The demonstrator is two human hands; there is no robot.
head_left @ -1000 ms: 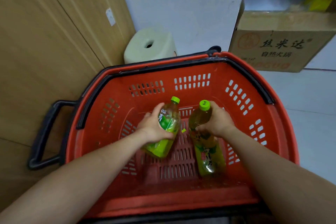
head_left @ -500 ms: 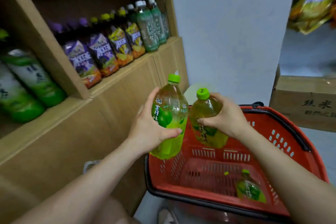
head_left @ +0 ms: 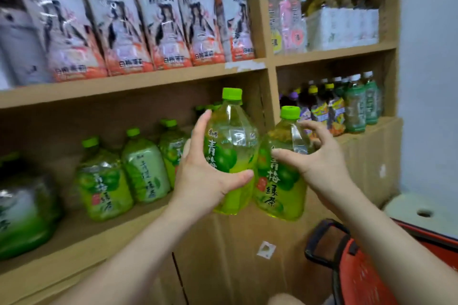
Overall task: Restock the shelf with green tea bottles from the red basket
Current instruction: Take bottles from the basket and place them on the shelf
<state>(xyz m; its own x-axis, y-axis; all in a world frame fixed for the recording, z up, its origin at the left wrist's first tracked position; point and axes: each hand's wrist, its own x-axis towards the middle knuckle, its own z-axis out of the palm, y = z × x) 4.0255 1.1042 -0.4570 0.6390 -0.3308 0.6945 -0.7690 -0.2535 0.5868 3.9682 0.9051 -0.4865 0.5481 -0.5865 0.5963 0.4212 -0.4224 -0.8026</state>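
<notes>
Green tea bottles were both in the air in front of the lower shelf, one in each hand, upright with the green caps at twelve o'clock. The left hand had its grip clamped on the left bottle, thumb across the label and fingers behind it. The right hand held the right bottle, thumb on the front and curled fingers round the shoulder, a looser grip by the look. The two bottles were side by side, touching or almost; I cannot tell which. The shelf board lay at about nine o'clock from the left hand, where the stocked row of the same tea stood. The upright divider stood just behind the right bottle. In my judgement the left bottle goes in first, because the left hand was nearer to the row and the long axis was already vertical. The red basket was low at five o'clock
</notes>
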